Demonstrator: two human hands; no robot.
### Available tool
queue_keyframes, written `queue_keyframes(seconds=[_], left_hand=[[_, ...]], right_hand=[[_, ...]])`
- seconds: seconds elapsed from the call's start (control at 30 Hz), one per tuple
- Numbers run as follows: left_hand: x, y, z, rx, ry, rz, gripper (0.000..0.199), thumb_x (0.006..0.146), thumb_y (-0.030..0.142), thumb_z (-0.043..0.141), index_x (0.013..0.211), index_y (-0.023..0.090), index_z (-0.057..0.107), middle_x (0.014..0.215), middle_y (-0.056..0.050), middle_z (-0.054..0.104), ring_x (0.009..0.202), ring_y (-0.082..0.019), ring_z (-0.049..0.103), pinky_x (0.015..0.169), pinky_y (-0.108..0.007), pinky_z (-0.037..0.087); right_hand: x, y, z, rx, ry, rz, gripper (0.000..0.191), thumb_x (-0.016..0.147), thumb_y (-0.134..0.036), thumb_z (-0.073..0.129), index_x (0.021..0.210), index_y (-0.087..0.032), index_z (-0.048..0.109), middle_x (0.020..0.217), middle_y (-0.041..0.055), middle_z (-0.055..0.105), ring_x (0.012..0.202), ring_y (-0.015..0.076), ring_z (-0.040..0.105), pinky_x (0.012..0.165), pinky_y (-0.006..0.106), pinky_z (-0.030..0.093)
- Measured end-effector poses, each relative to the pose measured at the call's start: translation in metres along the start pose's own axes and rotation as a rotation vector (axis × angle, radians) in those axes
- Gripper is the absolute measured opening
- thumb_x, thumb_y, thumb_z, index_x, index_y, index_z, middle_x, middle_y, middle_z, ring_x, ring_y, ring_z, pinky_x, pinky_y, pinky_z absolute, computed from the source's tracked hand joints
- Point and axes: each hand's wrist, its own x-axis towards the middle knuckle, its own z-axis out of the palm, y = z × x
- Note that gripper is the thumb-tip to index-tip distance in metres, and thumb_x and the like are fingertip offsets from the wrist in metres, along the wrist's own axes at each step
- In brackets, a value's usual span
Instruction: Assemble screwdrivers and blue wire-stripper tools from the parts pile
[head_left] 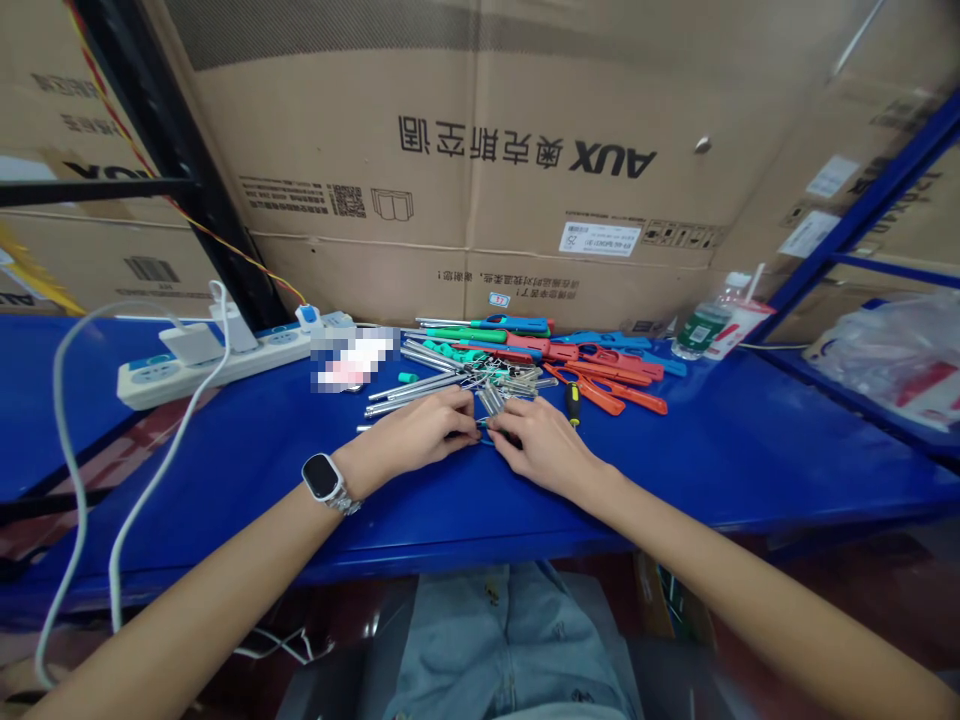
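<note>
My left hand [442, 425] and my right hand [529, 435] nearly meet over the blue table [637, 470], both with fingers pinched. Between their fingertips is a small part, mostly hidden and too small to name. Just beyond them lies a pile of small metal parts [491, 398]. Silver metal tubes [412, 390] lie beyond my left hand. Red and orange lighter-like handles [622, 368] spread to the right of the pile, with blue ones [517, 324] behind. A yellow and black screwdriver [573, 404] lies beyond my right hand.
A white power strip [289, 350] with plugs and white cables is at the left. A plastic bottle [701, 325] and a red and white cup [739, 328] stand at the back right. A large cardboard box [337, 120] rises behind the table, beside blue shelf bars [862, 225].
</note>
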Motion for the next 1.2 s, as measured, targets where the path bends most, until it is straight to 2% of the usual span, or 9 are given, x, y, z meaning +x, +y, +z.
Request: queue_keyframes(seconds=[0.07,0.13,0.2,0.27,0.43,0.73,0.93,1.1,1.2], left_hand=[[0.001,0.002,0.0,0.023,0.051,-0.024,0.011,0.096,0.022,0.062,0.103,0.017,0.069,0.102,-0.007,0.062,0.096,-0.023,0.059,0.085,-0.037,0.05],[0.001,0.002,0.0,0.06,0.077,-0.047,0.024,0.095,0.028,0.065,0.116,0.017,0.066,0.109,-0.009,0.061,0.101,-0.025,0.058,0.089,-0.041,0.05],[0.0,0.002,0.001,0.106,0.048,-0.047,0.03,0.096,0.03,0.064,0.123,0.017,0.066,0.112,-0.011,0.06,0.102,-0.026,0.058,0.091,-0.043,0.05],[0.0,0.001,0.003,0.143,0.004,-0.037,0.028,0.098,0.026,0.061,0.124,0.018,0.068,0.11,-0.011,0.06,0.1,-0.025,0.058,0.09,-0.042,0.05],[-0.001,-0.003,0.005,0.174,-0.012,-0.022,0.025,0.1,0.02,0.057,0.12,0.019,0.073,0.103,-0.01,0.061,0.094,-0.023,0.058,0.084,-0.038,0.051],[-0.003,-0.004,0.001,0.191,0.029,0.033,0.03,0.105,0.025,0.049,0.105,0.019,0.078,0.095,-0.009,0.061,0.087,-0.022,0.057,0.082,-0.038,0.051],[-0.002,-0.001,-0.001,0.216,-0.031,0.04,0.03,0.105,0.022,0.048,0.103,0.019,0.077,0.107,-0.01,0.065,0.098,-0.023,0.06,0.089,-0.039,0.052],[-0.008,-0.003,-0.001,0.066,0.007,-0.091,0.029,0.101,0.022,0.052,0.125,0.019,0.067,0.113,-0.01,0.065,0.101,-0.022,0.063,0.09,-0.039,0.054],[-0.011,-0.007,-0.007,0.015,0.015,-0.171,0.026,0.095,0.028,0.062,0.119,0.017,0.068,0.112,-0.01,0.065,0.1,-0.023,0.064,0.09,-0.039,0.053]], right_hand=[[-0.003,0.0,0.001,0.042,0.008,0.014,0.018,0.099,-0.019,0.055,0.094,-0.016,0.072,0.088,0.0068,0.067,0.08,0.0186,0.06,0.076,0.033,0.039],[-0.004,0.0,0.002,0.118,0.007,0.054,0.015,0.097,-0.017,0.056,0.102,-0.015,0.07,0.089,0.0065,0.068,0.078,0.018,0.06,0.077,0.033,0.042],[-0.004,0.0,0.002,0.179,0.007,0.111,0.025,0.095,-0.016,0.059,0.119,-0.015,0.066,0.088,0.0051,0.068,0.076,0.0178,0.059,0.076,0.032,0.043],[-0.004,0.0,0.001,0.148,0.005,0.134,0.032,0.094,-0.016,0.059,0.126,-0.016,0.064,0.091,0.0061,0.068,0.081,0.0196,0.06,0.077,0.033,0.043],[-0.006,0.003,-0.003,-0.11,0.08,0.096,0.021,0.095,-0.031,0.064,0.107,-0.02,0.077,0.098,0.0119,0.062,0.097,0.0277,0.055,0.08,0.039,0.037],[-0.017,0.016,-0.005,-0.111,0.035,0.006,0.033,0.103,-0.038,0.053,0.126,-0.024,0.073,0.096,0.0096,0.059,0.091,0.0242,0.05,0.079,0.039,0.038],[-0.021,0.022,-0.003,-0.033,0.031,0.035,0.034,0.103,-0.04,0.054,0.128,-0.028,0.072,0.097,0.0096,0.055,0.092,0.0248,0.049,0.08,0.039,0.042],[-0.021,0.023,-0.001,-0.003,0.04,0.042,0.033,0.102,-0.04,0.055,0.128,-0.028,0.072,0.097,0.0088,0.055,0.093,0.0247,0.049,0.081,0.04,0.043],[-0.021,0.024,0.0,0.012,0.052,0.042,0.032,0.102,-0.039,0.057,0.127,-0.028,0.073,0.096,0.0087,0.055,0.093,0.0245,0.049,0.081,0.041,0.043]])
